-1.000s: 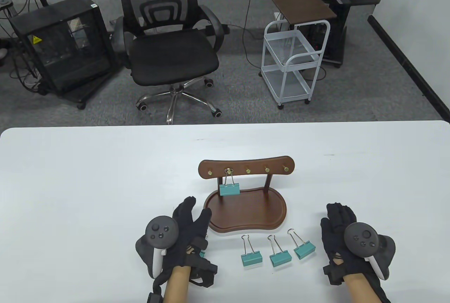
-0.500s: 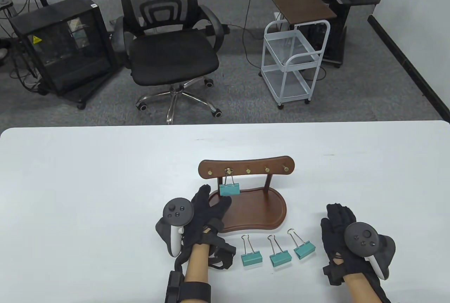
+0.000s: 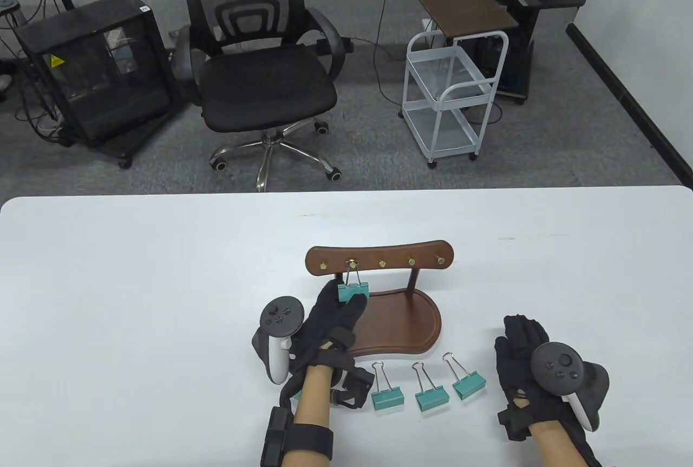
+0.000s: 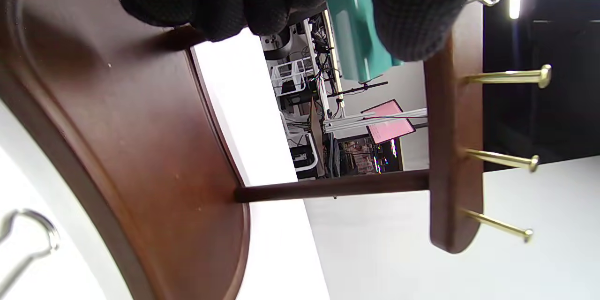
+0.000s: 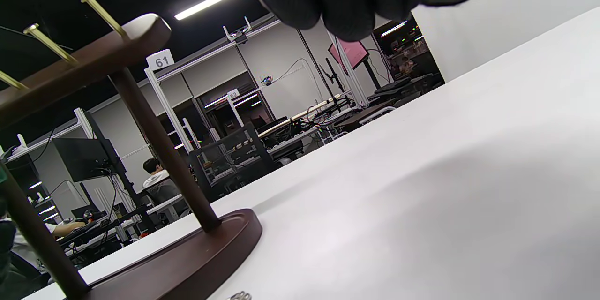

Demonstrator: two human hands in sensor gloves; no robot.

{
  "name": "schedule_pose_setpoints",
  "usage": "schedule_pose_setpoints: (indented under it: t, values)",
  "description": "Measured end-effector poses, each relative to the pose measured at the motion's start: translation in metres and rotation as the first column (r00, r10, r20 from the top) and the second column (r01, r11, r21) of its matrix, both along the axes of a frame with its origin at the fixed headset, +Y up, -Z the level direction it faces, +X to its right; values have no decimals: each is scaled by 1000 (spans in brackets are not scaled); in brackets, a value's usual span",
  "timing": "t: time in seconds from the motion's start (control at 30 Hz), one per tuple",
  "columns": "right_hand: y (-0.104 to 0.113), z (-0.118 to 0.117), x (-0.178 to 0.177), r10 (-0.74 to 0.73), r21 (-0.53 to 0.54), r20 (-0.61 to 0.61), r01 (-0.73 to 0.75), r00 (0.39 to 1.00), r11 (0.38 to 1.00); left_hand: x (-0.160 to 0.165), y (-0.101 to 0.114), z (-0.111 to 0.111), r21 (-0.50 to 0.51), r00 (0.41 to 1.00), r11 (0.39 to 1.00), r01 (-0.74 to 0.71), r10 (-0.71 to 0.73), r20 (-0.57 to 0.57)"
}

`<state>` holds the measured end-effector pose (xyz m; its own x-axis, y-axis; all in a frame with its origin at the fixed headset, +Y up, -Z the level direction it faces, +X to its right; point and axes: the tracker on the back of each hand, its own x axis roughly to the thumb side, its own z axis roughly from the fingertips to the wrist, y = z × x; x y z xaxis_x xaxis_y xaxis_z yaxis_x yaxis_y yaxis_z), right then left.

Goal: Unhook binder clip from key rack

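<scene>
A brown wooden key rack (image 3: 379, 260) with several brass hooks stands on its tray base (image 3: 400, 326) at mid table. A teal binder clip (image 3: 353, 290) hangs by its wire handle from the second hook from the left. My left hand (image 3: 344, 298) reaches over the base's left end and pinches the clip's teal body between thumb and fingers. The left wrist view shows the clip (image 4: 351, 23) between my fingers (image 4: 422, 9), with its wire still on the hook. My right hand (image 3: 521, 326) rests flat and empty on the table, right of the rack.
Three teal binder clips (image 3: 387, 396), (image 3: 432, 397), (image 3: 469, 384) lie in a row on the white table (image 3: 135, 283) in front of the base. A sliver of teal shows under my left wrist (image 3: 296, 396). An office chair and a cart stand beyond the far edge.
My left hand has moved up and right from the table beside the base onto the hanging clip and closed on it. The right hand has not moved.
</scene>
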<state>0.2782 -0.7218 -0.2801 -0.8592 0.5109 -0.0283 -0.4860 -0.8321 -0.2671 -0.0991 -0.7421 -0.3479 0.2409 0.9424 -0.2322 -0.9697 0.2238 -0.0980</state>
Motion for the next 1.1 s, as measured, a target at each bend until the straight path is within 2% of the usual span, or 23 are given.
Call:
schedule_pose_setpoints:
  t: [0.2, 0.4, 1.1]
  values:
    - [0, 0, 0, -1, 3, -4, 1, 1000, 1000, 2, -6, -1, -20, 990, 990, -139, 139, 0]
    - [0, 0, 0, -8, 4, -2, 8, 1000, 1000, 0, -8, -1, -13, 981, 981, -193, 193, 19]
    - [-1, 0, 0, -13, 9, -10, 13, 1000, 1000, -8, -6, 2, 54, 985, 984, -169, 170, -11]
